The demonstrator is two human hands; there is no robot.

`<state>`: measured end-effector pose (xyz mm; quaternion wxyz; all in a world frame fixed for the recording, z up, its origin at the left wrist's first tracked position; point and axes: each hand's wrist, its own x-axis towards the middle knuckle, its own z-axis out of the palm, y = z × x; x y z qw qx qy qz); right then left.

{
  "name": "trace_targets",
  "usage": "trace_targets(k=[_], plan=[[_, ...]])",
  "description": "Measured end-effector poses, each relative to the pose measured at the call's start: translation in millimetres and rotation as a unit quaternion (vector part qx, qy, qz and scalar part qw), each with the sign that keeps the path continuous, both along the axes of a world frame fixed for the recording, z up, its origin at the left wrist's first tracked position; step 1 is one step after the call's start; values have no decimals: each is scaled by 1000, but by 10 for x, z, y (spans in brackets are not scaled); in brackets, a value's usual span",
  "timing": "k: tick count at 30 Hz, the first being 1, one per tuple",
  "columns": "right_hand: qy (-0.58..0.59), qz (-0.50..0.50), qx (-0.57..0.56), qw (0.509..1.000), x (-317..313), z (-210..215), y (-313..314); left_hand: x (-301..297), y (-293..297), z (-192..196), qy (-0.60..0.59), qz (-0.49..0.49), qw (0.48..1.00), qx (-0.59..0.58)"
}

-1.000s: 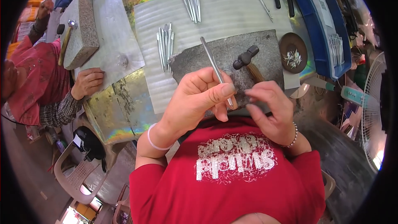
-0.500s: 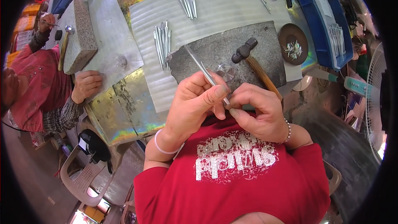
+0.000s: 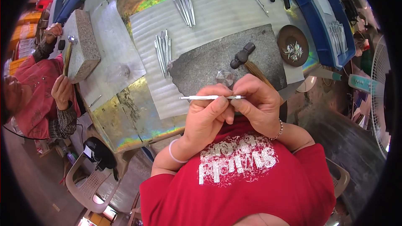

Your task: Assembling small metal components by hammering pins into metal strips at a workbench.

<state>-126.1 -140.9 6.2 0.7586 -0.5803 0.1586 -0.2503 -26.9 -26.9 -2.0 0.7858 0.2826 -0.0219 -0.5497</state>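
A dark stone slab lies on a ribbed grey mat that covers part of a workbench clad in iridescent foil. Just below the slab's near edge, the left hand and right hand are both closed on a thin metal rod, held level with its free end pointing left. The fingertips meet at the rod's right end; whether something small is pinched there is hard to tell. On the slab rests a hammer, with a small clear disc just beside it. Left of the slab lies a bundle of metal rods, and beyond it a second bundle. Right of the slab sits a round brown dish holding silvery bits. Far left of the slab stands a granite block, where another person in a red sleeve works. A plastic chair stands on the floor below the bench.
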Motion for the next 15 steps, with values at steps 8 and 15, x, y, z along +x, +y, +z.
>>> trace_targets(k=[8,15], plan=[[-30,-5,113,993,5,-45,-100,98,187,-73,-40,-10,999,-12],[44,112,217,969,-22,137,-184,195,263,121,-171,-166,968,84]])
